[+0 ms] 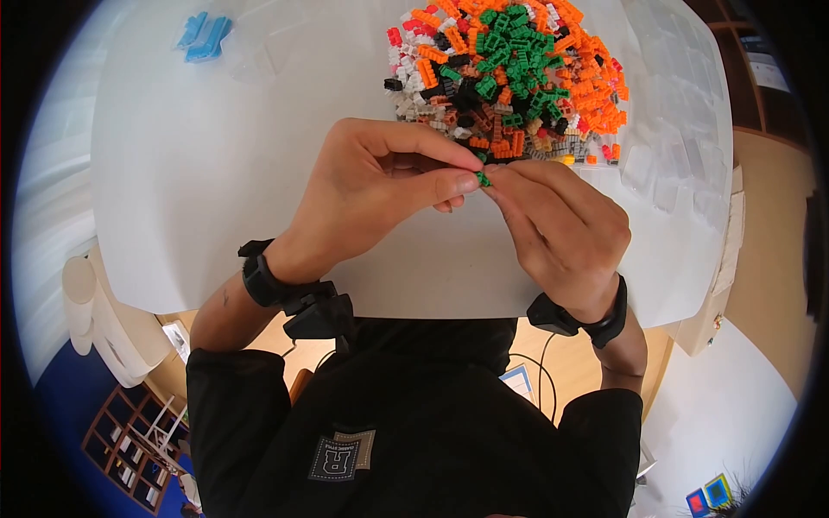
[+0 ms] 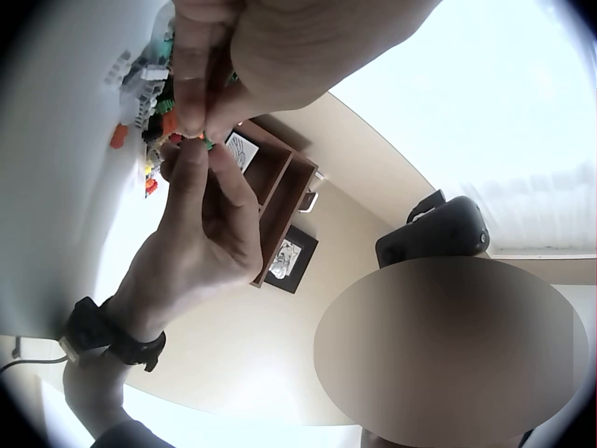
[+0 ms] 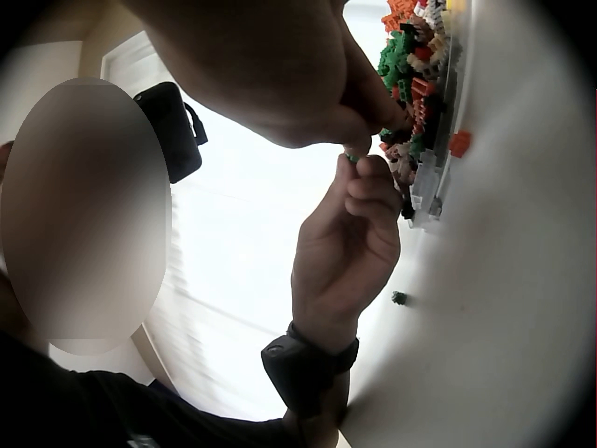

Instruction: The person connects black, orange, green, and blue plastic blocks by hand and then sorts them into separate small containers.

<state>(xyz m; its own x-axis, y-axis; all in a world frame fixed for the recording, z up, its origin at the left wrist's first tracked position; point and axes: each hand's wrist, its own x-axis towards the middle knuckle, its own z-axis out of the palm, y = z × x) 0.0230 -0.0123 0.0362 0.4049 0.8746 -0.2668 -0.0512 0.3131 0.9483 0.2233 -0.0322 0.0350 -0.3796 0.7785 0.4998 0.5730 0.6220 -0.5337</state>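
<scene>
Between both hands, in the middle of the head view, is a small green toy brick [image 1: 484, 180], mostly hidden by fingertips. My left hand [image 1: 367, 186] pinches it with thumb and forefinger from the left. From the other side, the right hand [image 1: 566, 224] pinches it too, the fingertips of both hands meeting. In the right wrist view a bit of the green brick [image 3: 352, 159] shows at the fingertips. Just beyond the hands lies a big heap of small bricks [image 1: 518, 78], green ones on top of orange, black, white, red and grey.
Clear plastic boxes [image 1: 678, 121] line the table's right side. Light blue pieces [image 1: 205, 36] lie at the back left, near clear plastic. A lone dark green piece [image 3: 399, 298] and an orange brick [image 3: 460, 143] lie on the white tabletop [image 1: 190, 190].
</scene>
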